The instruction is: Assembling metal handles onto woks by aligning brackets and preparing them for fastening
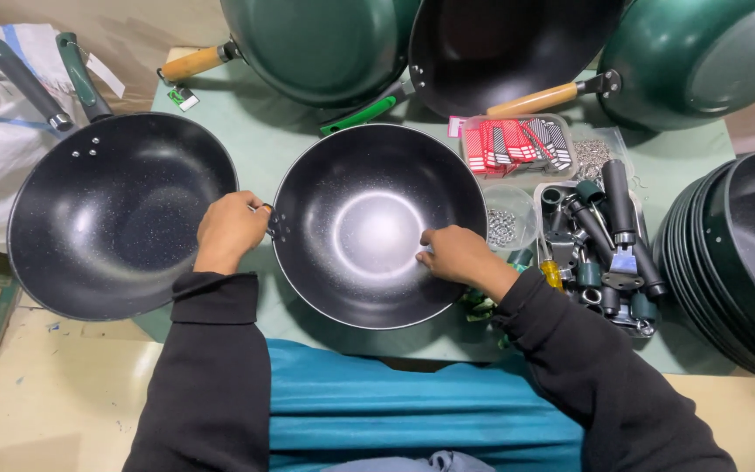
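Observation:
A black speckled wok point(369, 175) without a handle lies on the pale green table point(255, 131) in front of me. My left hand point(231, 229) is closed at its left rim, over the small rivets there. Inside the pan, against its right wall, my right hand point(452, 253) rests with the fingers pinched together; what they pinch is too small to tell. Left of it lies a second black wok point(115, 218) with two dark handles point(24, 79) laid at its far rim.
Three green woks with wooden or green handles point(316, 44) lean at the back. Right of the pan are a tray of red and striped tags point(517, 144), a cup of small metal parts point(504, 223), a tray of black handles point(609, 249) and a stack of black woks point(744, 262).

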